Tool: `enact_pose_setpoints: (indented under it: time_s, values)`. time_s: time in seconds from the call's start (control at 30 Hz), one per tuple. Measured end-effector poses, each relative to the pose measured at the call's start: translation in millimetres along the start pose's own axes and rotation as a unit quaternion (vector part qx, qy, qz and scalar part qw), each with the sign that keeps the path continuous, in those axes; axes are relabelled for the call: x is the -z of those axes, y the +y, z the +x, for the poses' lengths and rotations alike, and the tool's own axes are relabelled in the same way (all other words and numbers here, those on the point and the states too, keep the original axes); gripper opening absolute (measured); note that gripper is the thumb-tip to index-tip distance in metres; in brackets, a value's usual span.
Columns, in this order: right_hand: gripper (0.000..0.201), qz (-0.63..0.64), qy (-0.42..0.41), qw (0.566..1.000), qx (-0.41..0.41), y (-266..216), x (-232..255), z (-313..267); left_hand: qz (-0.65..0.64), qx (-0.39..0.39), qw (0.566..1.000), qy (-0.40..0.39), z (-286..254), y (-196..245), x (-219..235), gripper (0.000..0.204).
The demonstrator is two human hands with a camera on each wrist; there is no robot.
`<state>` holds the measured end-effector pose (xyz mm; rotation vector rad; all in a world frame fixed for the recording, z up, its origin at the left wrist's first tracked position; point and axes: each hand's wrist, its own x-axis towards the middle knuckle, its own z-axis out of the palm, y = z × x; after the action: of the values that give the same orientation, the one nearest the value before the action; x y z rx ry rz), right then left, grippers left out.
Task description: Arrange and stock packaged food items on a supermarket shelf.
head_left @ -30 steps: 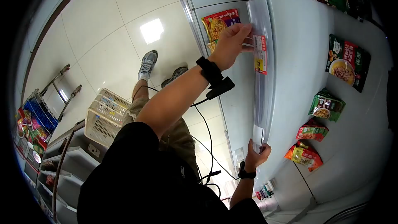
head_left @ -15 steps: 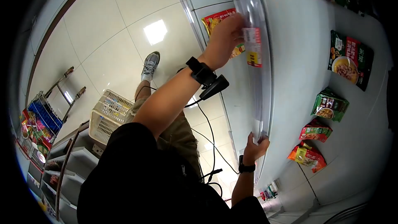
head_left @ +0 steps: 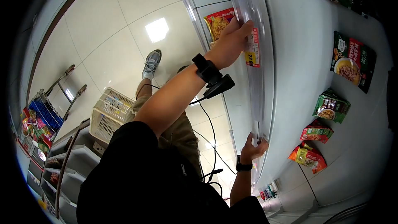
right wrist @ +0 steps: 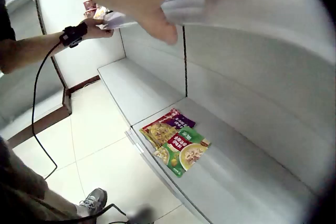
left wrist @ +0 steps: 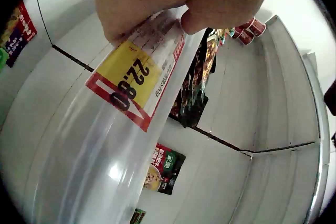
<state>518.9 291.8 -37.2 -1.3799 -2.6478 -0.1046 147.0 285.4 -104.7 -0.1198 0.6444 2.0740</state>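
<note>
A long clear plastic price strip [head_left: 256, 93] runs along the front edge of a grey shelf. My left hand [head_left: 233, 45] grips its far part, right beside a red, white and yellow price label [head_left: 252, 49]. In the left wrist view, the fingers and thumb of the left hand [left wrist: 184, 3] curl over the strip at the label [left wrist: 131, 79], which reads 22.80. Nearer my body, my right hand [head_left: 253, 151] pinches the strip at the shelf edge. The right wrist view shows the thumb of this hand [right wrist: 142, 8] below the edge.
Several seasoning packets, such as a dark green one [head_left: 352, 62] and an orange one [head_left: 307, 157], lie on the shelf. More packets [right wrist: 176, 140] lie on the shelf below. A cream plastic basket [head_left: 110, 114] and a loaded cart [head_left: 41, 116] stand left. Black cables [head_left: 213, 141] hang by my legs.
The strip's far part with its label has shifted left from the shelf edge. My left hand swung back with it, then moved onto the strip by the label. My right hand has barely moved.
</note>
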Motion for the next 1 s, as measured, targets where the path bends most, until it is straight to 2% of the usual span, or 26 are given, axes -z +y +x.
enact_pose_setpoints:
  time_s: [0.23, 0.37, 0.53, 0.7, 0.77, 0.93, 1.0]
  values:
    - [0.037, 0.004, 0.029, 0.999, 0.016, 5.1, -3.4, 0.7, 0.025, 0.006, 1.0, -0.001, -1.3, 6.1, -6.3, 0.03]
    - [0.037, 0.0, 0.037, 0.999, 0.026, 9.2, -3.9, 6.7, 0.048, -0.024, 0.998, 0.013, 5.6, -1.2, -7.9, 0.033]
    - [0.042, 0.015, 0.034, 0.999, -0.003, 11.1, -4.3, 8.4, 0.07, -0.033, 0.996, 0.034, 11.2, -3.4, -10.4, 0.036]
    - [0.045, 0.043, 0.03, 0.999, -0.008, 8.2, -6.5, 5.9, 0.038, -0.07, 0.997, 0.006, 12.1, -0.4, -17.1, 0.038]
    - [0.045, 0.045, 0.013, 0.999, -0.011, 7.1, -7.6, 6.8, 0.043, -0.063, 0.997, 0.004, 12.2, 0.4, -16.9, 0.038]
    - [0.042, 0.052, 0.044, 0.997, -0.035, 1.4, -13.5, 7.7, 0.053, -0.024, 0.998, -0.016, 15.3, -1.5, -10.4, 0.044]
    - [0.042, 0.054, 0.047, 0.997, -0.033, 0.2, -13.8, 7.3, 0.002, -0.04, 0.998, -0.039, 14.2, -0.4, -14.4, 0.051]
